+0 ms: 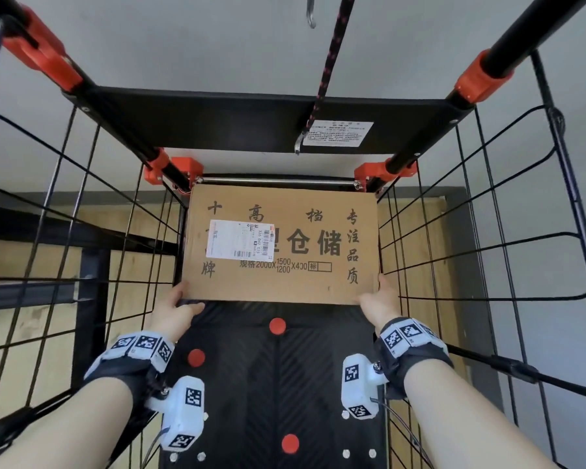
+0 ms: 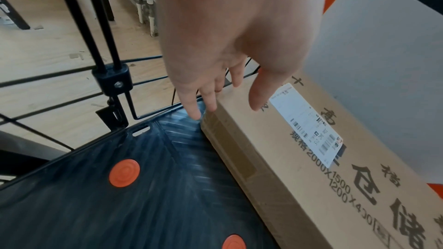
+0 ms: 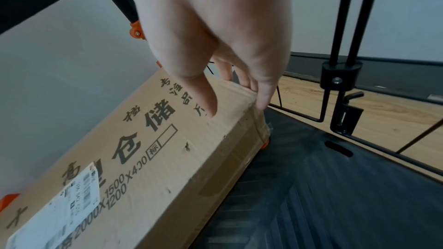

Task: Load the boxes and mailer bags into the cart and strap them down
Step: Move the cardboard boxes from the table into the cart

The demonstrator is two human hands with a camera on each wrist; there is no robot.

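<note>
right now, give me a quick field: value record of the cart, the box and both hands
cart: black wire sides, ribbed black floor with orange discs
cardboard box: on the cart floor at the far end, white shipping label on top
left hand: at the box's near left corner, fingers straight
right hand: at the near right corner, fingers straight
bungee cord: hanging over the far panel, not on the box

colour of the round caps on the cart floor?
Orange-red round caps on the black ribbed cart floor; the left wrist view shows them best.
</note>
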